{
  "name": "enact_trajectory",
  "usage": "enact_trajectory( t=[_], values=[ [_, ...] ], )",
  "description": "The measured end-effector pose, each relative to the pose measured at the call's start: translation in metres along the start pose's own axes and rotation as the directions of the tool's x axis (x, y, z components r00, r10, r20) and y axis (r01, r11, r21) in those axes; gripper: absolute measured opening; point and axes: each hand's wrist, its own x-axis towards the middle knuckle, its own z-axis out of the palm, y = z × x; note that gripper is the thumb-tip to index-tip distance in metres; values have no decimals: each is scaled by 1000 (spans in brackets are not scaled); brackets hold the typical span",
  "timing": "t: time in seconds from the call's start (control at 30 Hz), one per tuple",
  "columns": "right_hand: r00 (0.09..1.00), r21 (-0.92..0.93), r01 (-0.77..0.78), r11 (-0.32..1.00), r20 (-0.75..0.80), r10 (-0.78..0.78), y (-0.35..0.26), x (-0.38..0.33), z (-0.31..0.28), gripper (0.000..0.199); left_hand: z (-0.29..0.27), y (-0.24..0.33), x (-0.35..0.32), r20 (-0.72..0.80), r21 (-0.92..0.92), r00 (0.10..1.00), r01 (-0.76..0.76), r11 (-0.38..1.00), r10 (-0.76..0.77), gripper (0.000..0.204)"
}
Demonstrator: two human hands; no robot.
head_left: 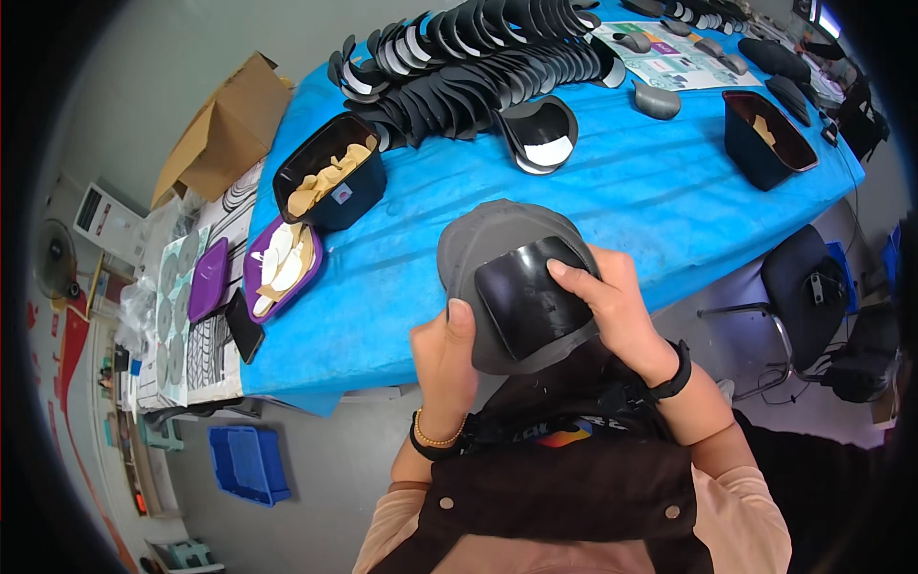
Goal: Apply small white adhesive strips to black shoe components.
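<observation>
A grey baseball cap (461, 244) is held up in front of me, just over the near edge of the table. Across it lies a glossy black curved panel (528, 311). My left hand (446, 356) is closed on the cap's left edge, thumb pointing up along it. On the other side, my right hand (617, 301) grips the cap's right edge. Its thumb presses on the upper right part of the black panel. The fingers of both hands are mostly hidden behind the cap. Whether the panel is attached or only laid there I cannot tell.
Long rows of nested black curved pieces (459, 100) cover the back of the blue-covered table (402, 277). One such piece (540, 129) stands apart. A black bin (349, 196) holds tan pieces; a purple tray (311, 270) holds white ones. Another black bin (765, 158) stands right.
</observation>
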Motion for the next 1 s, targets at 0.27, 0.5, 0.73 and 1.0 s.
enact_trajectory(
  t=[0.27, 0.5, 0.73, 1.0],
  values=[
    [981, -198, 178, 964, -41, -190, -14, -2, 3, 28, 9, 1, -26, 149, 470, 907, -416, 779, 394, 46],
    [979, -171, 183, 968, -56, -195, -18, -8, 3, 27, 10, -11, -34, 190, 421, 824, -560, 714, 535, 42],
    [960, -189, 240, 952, -95, -261, -19, -13, 6, 26, 7, -14, -36, 312, 450, 780, -624, 639, 542, 52],
    [938, -305, 295, 906, -90, -335, -30, -18, 12, 21, 4, -9, -30, 444, 395, 761, -639, 660, 472, 60]
  ],
)
